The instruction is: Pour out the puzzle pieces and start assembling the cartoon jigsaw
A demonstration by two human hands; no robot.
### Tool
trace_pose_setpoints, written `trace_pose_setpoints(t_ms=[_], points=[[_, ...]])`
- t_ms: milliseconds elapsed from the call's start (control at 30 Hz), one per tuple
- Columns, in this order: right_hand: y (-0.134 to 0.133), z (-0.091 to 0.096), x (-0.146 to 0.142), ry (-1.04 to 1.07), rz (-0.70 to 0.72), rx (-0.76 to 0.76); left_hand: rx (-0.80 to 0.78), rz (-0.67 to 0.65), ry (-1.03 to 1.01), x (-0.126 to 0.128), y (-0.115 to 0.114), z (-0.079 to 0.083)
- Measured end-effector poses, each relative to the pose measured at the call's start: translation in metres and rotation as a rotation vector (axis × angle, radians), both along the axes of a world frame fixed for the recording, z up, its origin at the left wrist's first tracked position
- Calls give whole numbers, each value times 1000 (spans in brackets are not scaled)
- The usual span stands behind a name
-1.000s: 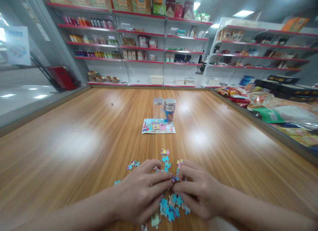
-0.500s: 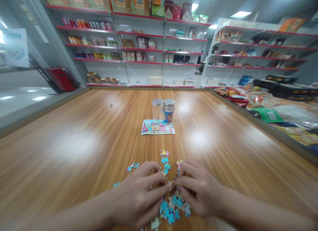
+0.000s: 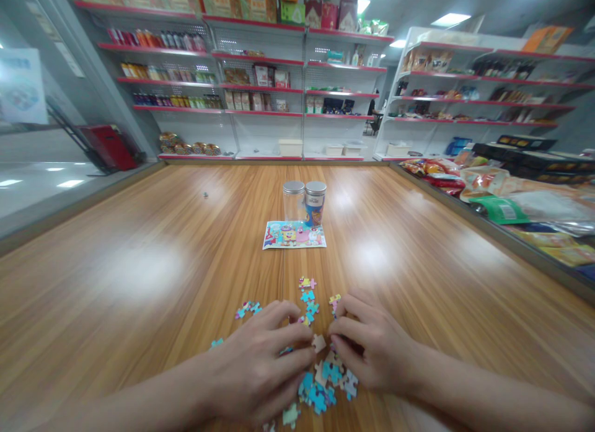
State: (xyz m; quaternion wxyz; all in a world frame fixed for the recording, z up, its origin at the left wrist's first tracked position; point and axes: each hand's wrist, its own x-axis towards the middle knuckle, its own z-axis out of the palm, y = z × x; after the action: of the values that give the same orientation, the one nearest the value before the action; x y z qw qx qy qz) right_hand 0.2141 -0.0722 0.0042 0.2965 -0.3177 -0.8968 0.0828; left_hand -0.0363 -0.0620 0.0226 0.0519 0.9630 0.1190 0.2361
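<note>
Both my hands rest low on a wooden table over a scatter of small jigsaw pieces, mostly blue. My left hand lies with curled fingers, and its fingertips touch a pale piece turned face down. My right hand faces it, fingers bent and pressed down on pieces beneath. More loose pieces lie just beyond the fingertips, and a few sit to the left.
Farther along the table lie a colourful cartoon picture card and behind it two silver-lidded jars, one clear, one with a blue label. Snack packets fill a bin on the right. Shop shelves line the back wall.
My hands have drawn slightly apart, uncovering a pale face-down piece between the fingertips. The view has tilted a little.
</note>
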Motion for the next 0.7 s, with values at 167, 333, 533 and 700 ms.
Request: trace_pose_setpoints(t_ms=[167,333,533,700], points=[[0,0,0,-20,13,-35,-9,-15,18,-1,-1,-1],[1,-1,-1,-51,18,-25,-18,12,40,0,-1,2],[3,-4,-1,-36,26,-24,-27,25,47,-1,-1,1],[4,-5,-1,-25,20,-19,-24,24,65,-2,-2,-1]])
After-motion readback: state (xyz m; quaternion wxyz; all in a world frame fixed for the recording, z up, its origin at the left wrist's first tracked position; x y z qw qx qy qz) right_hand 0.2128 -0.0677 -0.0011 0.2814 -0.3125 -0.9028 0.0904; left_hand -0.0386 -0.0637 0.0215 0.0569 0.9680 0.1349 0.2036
